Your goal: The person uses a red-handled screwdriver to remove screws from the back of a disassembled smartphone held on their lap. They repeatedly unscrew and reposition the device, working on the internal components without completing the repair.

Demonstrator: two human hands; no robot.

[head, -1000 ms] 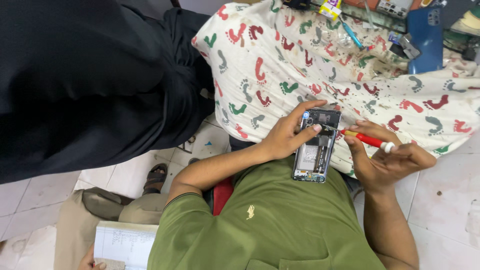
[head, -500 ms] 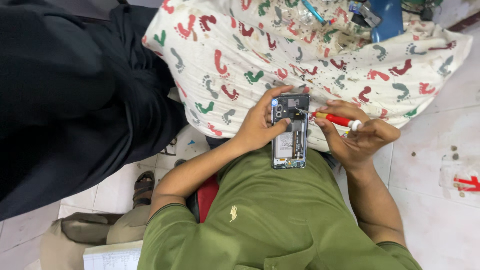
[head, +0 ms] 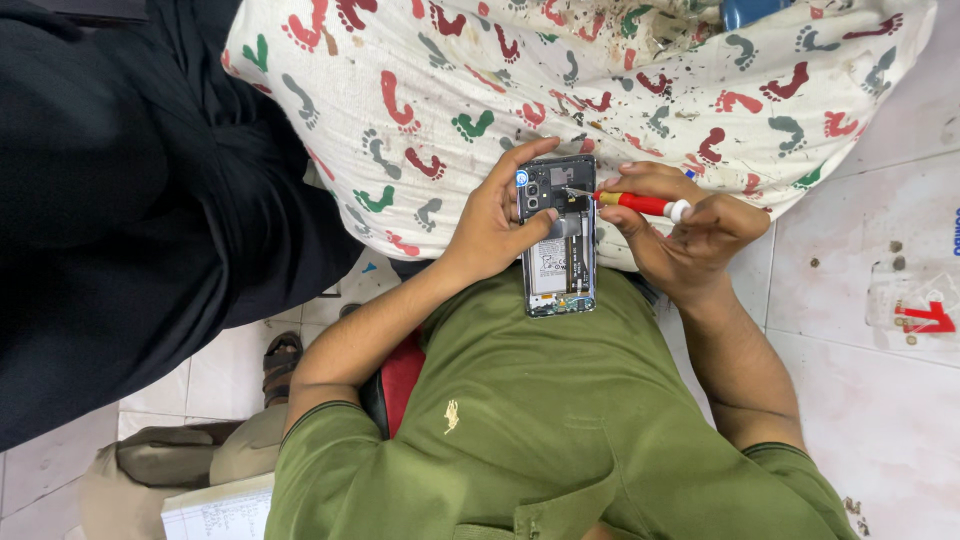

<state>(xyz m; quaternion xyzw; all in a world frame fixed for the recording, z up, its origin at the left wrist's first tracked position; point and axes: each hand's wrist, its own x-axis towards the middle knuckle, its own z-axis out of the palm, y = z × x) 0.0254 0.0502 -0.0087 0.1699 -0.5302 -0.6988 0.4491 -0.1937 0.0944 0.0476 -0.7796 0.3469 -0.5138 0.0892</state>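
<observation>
My left hand [head: 493,218] grips an opened phone [head: 557,250] by its left edge, thumb lying across its middle. The back cover is off, so the battery, the camera module and the inner boards show. My right hand [head: 692,240] holds a small red-handled screwdriver [head: 640,206] with a white end cap. Its metal tip rests on the upper part of the phone, near the camera module. Both hands hover over the edge of a white cloth [head: 450,90] printed with red, green and grey footprints, just above my green shirt [head: 560,420].
A person in black clothing [head: 120,200] stands close on the left, a sandalled foot [head: 282,360] on the tiled floor. A sheet of paper [head: 215,515] lies at the bottom left. A stained white surface [head: 880,300] carrying a red scrap [head: 925,318] is on the right.
The view has shifted so the hands sit higher and more central. The screwdriver tip has moved in onto the phone's upper part. My left hand keeps its grip on the phone.
</observation>
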